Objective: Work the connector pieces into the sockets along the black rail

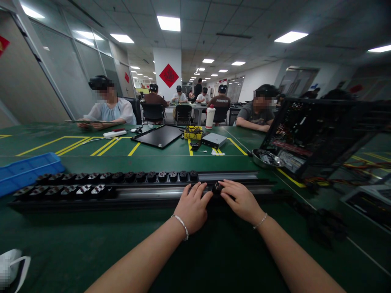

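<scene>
Two long dark rails [171, 193] with shiny metal channels lie across the table in front of me. Black socket modules [99, 189] stand in a line on the left part of the near rail, and more [152, 176] fill much of the far one. My right hand [241, 199] pinches a small black socket module [217, 187] over the near rail, its underside hidden. To the left, my left hand [194, 205] lies with fingers stretched out over the rail. Its thumb points toward the module; whether it touches cannot be made out.
At left sits a blue tray [30, 169]. Beyond the rails are a flat black panel [161, 136], a yellow box of cables [193, 132], a grey drive [214, 140] and a metal bowl [265, 158]. An open computer case [305, 138] stands at right. Two people sit across the table.
</scene>
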Demonstrator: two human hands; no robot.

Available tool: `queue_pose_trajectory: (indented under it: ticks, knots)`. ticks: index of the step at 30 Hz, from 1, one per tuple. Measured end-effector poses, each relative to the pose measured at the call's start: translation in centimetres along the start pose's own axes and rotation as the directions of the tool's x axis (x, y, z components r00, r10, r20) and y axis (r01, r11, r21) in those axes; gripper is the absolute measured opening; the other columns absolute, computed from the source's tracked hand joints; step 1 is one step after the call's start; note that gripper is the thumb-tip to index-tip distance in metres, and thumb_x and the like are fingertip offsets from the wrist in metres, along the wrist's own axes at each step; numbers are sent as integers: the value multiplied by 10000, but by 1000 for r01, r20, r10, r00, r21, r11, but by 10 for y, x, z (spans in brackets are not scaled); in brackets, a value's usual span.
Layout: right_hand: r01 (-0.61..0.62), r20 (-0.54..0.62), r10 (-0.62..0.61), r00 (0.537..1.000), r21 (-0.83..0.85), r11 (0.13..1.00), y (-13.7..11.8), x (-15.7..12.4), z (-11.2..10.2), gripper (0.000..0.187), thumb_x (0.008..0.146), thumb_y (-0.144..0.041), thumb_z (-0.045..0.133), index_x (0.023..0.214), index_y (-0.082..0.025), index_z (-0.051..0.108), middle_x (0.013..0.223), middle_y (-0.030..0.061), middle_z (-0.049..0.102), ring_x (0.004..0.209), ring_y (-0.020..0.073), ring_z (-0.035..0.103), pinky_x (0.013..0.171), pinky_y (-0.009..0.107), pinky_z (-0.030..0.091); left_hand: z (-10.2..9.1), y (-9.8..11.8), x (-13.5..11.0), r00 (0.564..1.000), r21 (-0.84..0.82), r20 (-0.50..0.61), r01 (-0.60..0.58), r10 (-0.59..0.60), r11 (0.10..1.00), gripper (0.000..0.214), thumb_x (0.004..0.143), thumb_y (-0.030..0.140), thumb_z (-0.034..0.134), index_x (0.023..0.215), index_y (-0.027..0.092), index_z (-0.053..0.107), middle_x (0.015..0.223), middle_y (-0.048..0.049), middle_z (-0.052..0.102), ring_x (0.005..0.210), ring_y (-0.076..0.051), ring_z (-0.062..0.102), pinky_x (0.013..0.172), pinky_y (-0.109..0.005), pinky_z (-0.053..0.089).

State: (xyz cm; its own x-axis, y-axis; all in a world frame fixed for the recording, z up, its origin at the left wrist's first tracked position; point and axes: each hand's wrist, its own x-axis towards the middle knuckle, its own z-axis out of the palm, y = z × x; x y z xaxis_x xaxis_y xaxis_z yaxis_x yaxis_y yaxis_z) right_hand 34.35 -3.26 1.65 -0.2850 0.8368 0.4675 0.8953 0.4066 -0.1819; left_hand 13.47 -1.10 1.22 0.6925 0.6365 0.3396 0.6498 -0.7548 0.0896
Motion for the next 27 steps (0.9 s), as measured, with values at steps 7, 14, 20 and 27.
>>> queue_pose_trajectory:
  ticks: [7,14,20,27]
  knots:
    - [-3,-5,3,1000,0,1000,1,0,1,193,850,-244,456,821,-237,646,1141,20,642,1134,211,534,977,430,416,1,-1,0,1000,-1,1,-2,2,1000,507,740,228,553,1232,260,432,1402,-80,382,1309,-256,292,1067,-478,218]
    - [-10,-22,9,1000,-4,1000,-1,1,1,183,843,-240,463,809,-230,642,1119,27,653,1125,213,542,967,424,422,0,-1,1,1000,-12,-10,-1,1,1000,480,755,228,545,1224,266,449,1392,-77,396,1297,-253,314,1057,-463,251]
    - [-6,-26,6,1000,-2,1000,0,0,3,168,834,-234,473,802,-232,638,1117,17,653,1129,207,537,975,414,420,0,-2,2,1000,-16,-11,-1,0,1000,491,753,221,546,1230,278,446,1392,-70,394,1295,-250,318,1060,-465,244]
    - [6,-63,-6,998,-1,1000,0,-1,3,171,830,-228,474,797,-230,642,1099,21,660,1113,204,551,963,405,432,2,-3,1,1000,-17,-14,1,-1,1000,489,755,218,545,1229,287,449,1392,-65,396,1297,-247,313,1062,-461,240]
